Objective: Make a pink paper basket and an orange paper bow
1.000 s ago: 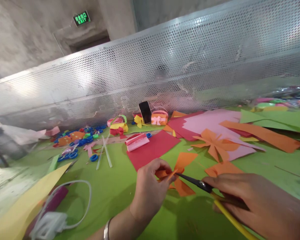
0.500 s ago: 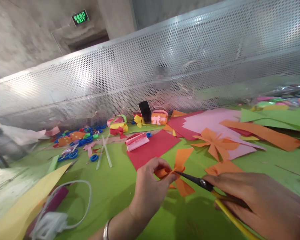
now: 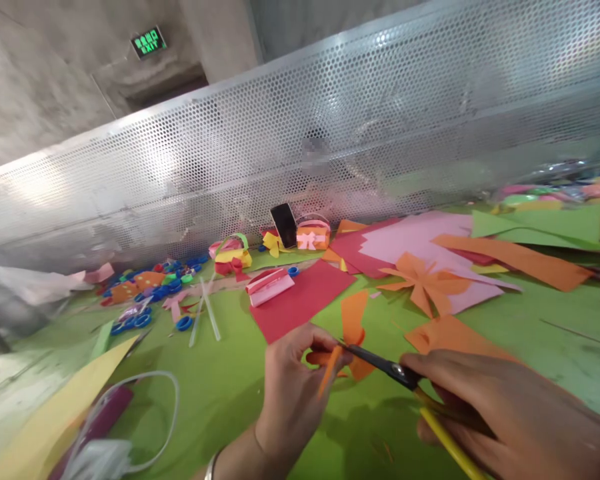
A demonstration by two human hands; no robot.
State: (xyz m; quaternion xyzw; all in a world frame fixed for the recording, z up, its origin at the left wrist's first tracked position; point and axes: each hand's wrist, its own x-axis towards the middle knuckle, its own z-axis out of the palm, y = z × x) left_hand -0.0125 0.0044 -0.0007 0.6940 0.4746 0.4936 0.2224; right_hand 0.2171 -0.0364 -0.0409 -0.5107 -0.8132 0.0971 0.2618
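Observation:
Pinched in my left hand [image 3: 296, 390] is an orange paper bow [image 3: 353, 319], its loops and strips sticking out past my fingertips. My right hand [image 3: 500, 403] grips yellow-handled scissors [image 3: 375, 360]; the dark blades point left and their tips meet the paper close to my left fingers. The blades look nearly closed. Beyond the right hand lies an orange paper sheet [image 3: 455, 333], partly covered by that hand. An orange flower-like paper cutout [image 3: 425, 283] rests farther back on pink paper [image 3: 420, 233].
A red sheet [image 3: 305, 300] with a folded pink paper piece [image 3: 271, 288] lies ahead on the green table. Small paper baskets [image 3: 314, 237] and a phone [image 3: 284, 225] stand by the perforated metal screen [image 3: 260, 153]. At left are a white cable [image 3: 176, 407] and yellow paper [image 3: 55, 413].
The scissor tips stay at the paper as both hands shift slightly left. The bow has turned, and a narrow orange strip now hangs down in front of my left fingers.

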